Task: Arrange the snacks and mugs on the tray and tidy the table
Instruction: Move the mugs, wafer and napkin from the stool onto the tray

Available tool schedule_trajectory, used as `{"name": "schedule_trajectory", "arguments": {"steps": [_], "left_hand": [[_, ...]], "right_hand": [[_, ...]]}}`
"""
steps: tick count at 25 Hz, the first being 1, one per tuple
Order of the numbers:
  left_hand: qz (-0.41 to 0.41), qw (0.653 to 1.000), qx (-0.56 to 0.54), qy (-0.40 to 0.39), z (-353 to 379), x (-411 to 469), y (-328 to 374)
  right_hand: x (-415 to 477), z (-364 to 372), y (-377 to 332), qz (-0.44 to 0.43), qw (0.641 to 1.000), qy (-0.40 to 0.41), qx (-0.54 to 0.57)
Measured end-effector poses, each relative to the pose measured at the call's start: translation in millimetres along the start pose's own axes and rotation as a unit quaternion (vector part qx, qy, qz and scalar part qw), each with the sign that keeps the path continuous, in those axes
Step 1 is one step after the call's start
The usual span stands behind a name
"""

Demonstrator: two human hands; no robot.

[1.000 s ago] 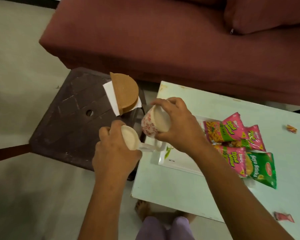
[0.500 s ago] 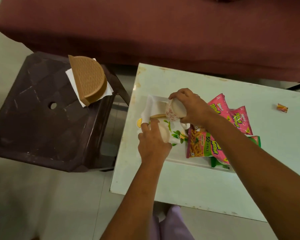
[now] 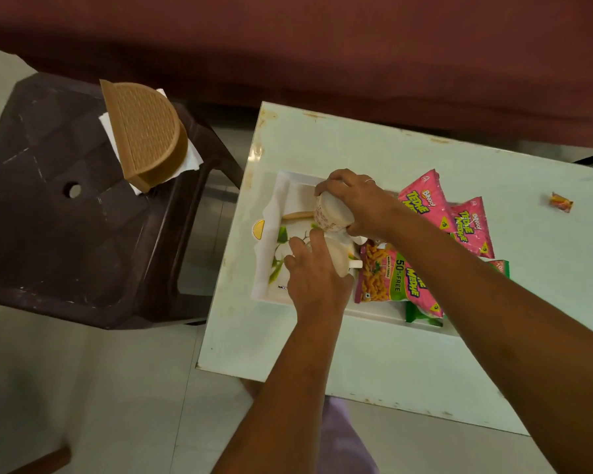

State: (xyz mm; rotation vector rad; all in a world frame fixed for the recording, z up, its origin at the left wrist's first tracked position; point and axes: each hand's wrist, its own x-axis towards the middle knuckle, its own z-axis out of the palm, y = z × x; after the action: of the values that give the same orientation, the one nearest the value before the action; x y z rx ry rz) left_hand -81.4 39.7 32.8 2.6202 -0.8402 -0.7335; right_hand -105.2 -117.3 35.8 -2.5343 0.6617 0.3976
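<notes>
Frame centre, white tray (image 3: 298,186) on bench (image 3: 408,364): left hand (image 3: 314,271) grips plain mug (image 3: 338,260); right hand (image 3: 356,201) grips patterned mug (image 3: 329,213). Snack packets (image 3: 396,277) right.

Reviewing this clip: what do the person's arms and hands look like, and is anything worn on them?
Both forearms are bare as far as the picture shows: no sleeves, watch or bracelet. The left hand has no glove and no ring that I can see. The right hand is also ungloved and has a thin pale ring on one finger. Lilac clothing shows low down between the arms.
</notes>
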Motion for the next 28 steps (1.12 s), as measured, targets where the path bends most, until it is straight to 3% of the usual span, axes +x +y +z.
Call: {"name": "schedule_trajectory", "arguments": {"steps": [12,28], "left_hand": [[-0.054,0.997,-0.016,-0.045,4,3,17],[-0.038,0.998,0.008,-0.048,2,3,22]], "right_hand": [[-6,5,10,-0.012,0.999,-0.016,-0.035],[-12,3,5,0.008,0.999,-0.004,-0.031]]}}
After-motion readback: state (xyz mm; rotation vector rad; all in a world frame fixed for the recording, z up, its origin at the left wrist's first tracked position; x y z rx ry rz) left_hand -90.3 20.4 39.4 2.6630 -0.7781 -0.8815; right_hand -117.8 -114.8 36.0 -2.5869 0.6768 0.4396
